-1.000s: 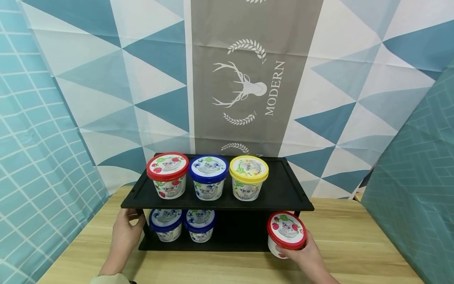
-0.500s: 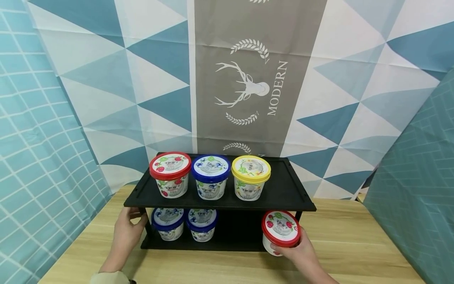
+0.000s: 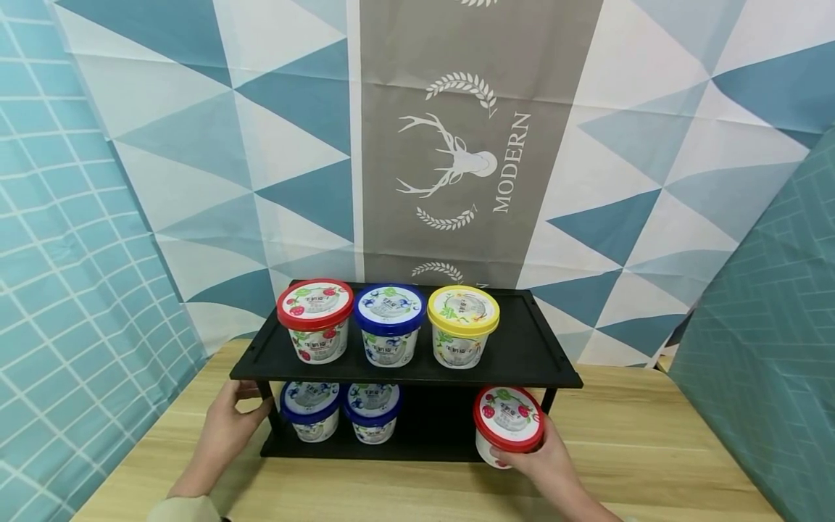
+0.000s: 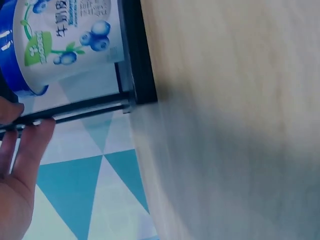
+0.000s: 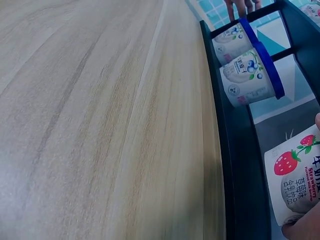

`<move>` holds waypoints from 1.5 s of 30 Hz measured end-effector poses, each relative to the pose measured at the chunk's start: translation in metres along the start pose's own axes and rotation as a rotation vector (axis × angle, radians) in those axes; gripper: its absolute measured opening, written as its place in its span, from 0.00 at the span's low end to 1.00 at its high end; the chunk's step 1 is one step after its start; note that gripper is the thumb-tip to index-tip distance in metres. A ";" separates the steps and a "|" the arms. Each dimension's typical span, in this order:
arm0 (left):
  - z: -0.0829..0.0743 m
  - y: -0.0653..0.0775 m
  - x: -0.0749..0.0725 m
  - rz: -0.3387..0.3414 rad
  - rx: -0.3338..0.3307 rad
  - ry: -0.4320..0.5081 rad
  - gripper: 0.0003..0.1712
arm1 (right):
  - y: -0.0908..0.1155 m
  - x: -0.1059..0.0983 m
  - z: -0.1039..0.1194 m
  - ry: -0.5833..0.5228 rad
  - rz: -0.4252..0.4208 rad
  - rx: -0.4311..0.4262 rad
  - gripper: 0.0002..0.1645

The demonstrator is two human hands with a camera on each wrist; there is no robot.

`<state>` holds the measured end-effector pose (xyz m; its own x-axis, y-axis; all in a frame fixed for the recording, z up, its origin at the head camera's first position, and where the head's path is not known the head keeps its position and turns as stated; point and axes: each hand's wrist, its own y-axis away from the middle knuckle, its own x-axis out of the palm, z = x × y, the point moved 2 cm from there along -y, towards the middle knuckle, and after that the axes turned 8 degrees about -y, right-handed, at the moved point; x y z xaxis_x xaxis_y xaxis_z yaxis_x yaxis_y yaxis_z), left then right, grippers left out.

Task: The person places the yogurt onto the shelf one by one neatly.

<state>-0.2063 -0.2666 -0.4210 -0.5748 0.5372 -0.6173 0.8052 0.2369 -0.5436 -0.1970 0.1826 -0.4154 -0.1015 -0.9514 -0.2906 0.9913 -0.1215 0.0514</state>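
Observation:
My right hand (image 3: pixel 551 464) grips a red-lidded strawberry yogurt tub (image 3: pixel 509 420) at the right front of the lower tier of a black two-tier rack (image 3: pixel 522 348). In the right wrist view the strawberry tub (image 5: pixel 295 175) is tilted, its base close to the lower board (image 5: pixel 245 200). My left hand (image 3: pixel 228 428) pinches the rack's left post between thumb and fingers; in the left wrist view the fingers (image 4: pixel 35 145) lie against this thin black post (image 4: pixel 75 106). Two blue-lidded blueberry tubs (image 3: pixel 309 412) stand side by side on the lower tier's left.
On the upper tier stand a red-lidded tub (image 3: pixel 317 322), a blue-lidded tub (image 3: pixel 389 326) and a yellow-lidded tub (image 3: pixel 462 326) in a row. The rack rests on a wooden table (image 3: pixel 391 493). Patterned cloth (image 3: pixel 293 145) hangs behind and on both sides.
My right hand has carried the strawberry tub left, inward from the rack's right post. My left hand keeps its hold on the left post. The head view has shifted slightly.

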 end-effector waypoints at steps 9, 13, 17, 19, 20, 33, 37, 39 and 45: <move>0.005 -0.003 0.000 0.018 0.056 0.035 0.28 | -0.003 0.008 0.000 -0.023 0.001 -0.030 0.58; 0.006 -0.004 0.000 0.002 0.077 0.023 0.28 | -0.005 0.012 0.002 -0.019 -0.006 -0.039 0.58; 0.007 -0.003 -0.001 -0.003 0.087 0.025 0.28 | -0.006 0.017 0.004 -0.025 -0.004 -0.028 0.58; 0.007 -0.003 -0.001 -0.008 0.093 0.024 0.28 | -0.007 0.018 0.005 -0.031 -0.002 -0.026 0.58; 0.007 -0.004 -0.001 -0.010 0.098 0.022 0.28 | -0.007 0.020 0.006 -0.033 0.000 -0.025 0.58; 0.009 -0.004 -0.001 0.000 0.109 0.048 0.29 | -0.014 0.032 0.005 -0.136 0.051 -0.030 0.59; 0.009 -0.004 -0.001 0.012 0.099 0.058 0.28 | -0.017 0.034 0.004 -0.106 0.049 -0.053 0.60; 0.009 -0.004 -0.001 0.020 0.096 0.061 0.28 | -0.018 0.036 0.003 -0.104 0.050 -0.064 0.60; 0.008 -0.003 -0.002 0.030 0.095 0.065 0.28 | -0.019 0.042 0.003 -0.150 0.073 -0.057 0.59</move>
<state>-0.2093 -0.2749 -0.4227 -0.5376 0.5949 -0.5976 0.8028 0.1442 -0.5786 -0.2207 0.1445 -0.4257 -0.0367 -0.9891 -0.1425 0.9992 -0.0387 0.0111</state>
